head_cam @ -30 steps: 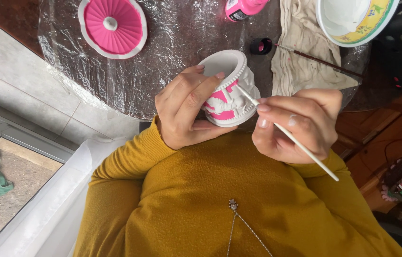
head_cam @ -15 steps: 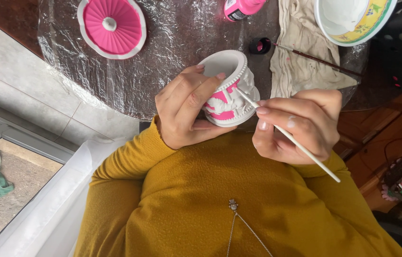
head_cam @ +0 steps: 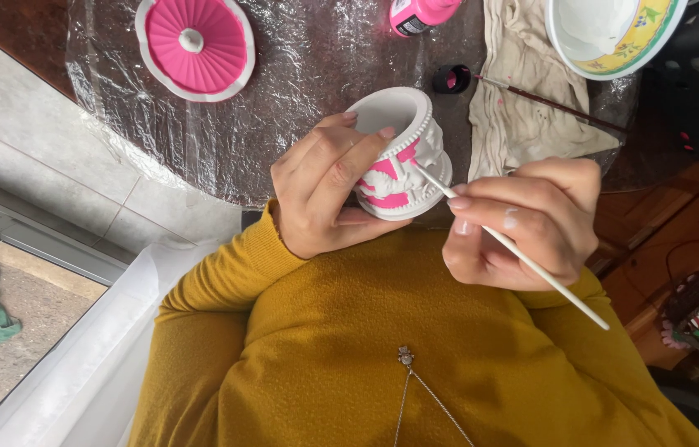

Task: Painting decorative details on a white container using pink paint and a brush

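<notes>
Head camera, looking straight down at a person in a mustard-yellow sweater (head_cam: 383,364) working at a round dark table (head_cam: 300,141) covered with clear plastic film.

The left hand (head_cam: 325,186) holds a small white ceramic pot (head_cam: 399,153) just above the near edge of the table, close to the person's chest. The fingers are wrapped around the pot's left side, with fingertips up at the rim and the thumb under the base, clamped firmly on it. The pot is tilted, its open mouth facing up and away. It has a beaded rim and raised white relief on its side, with pink paint filling the background areas.

The right hand (head_cam: 531,219) sits just right of the pot. Its fingers are pinched together on a thin white-handled paintbrush (head_cam: 523,252). The brush tip touches the pot's right side; the handle angles down and to the right past the hand.

On the far left of the table lies a round pink lid (head_cam: 195,45) with a white rim and a white knob. At the far centre stands a pink paint bottle (head_cam: 417,15), with its small black cap (head_cam: 452,79) nearby. To the right, a second brush (head_cam: 548,101) lies across a stained beige cloth (head_cam: 523,91). A white bowl (head_cam: 614,33) with a yellow patterned rim sits at the far right.

Left of the table, pale floor tiles (head_cam: 10,132) show.
</notes>
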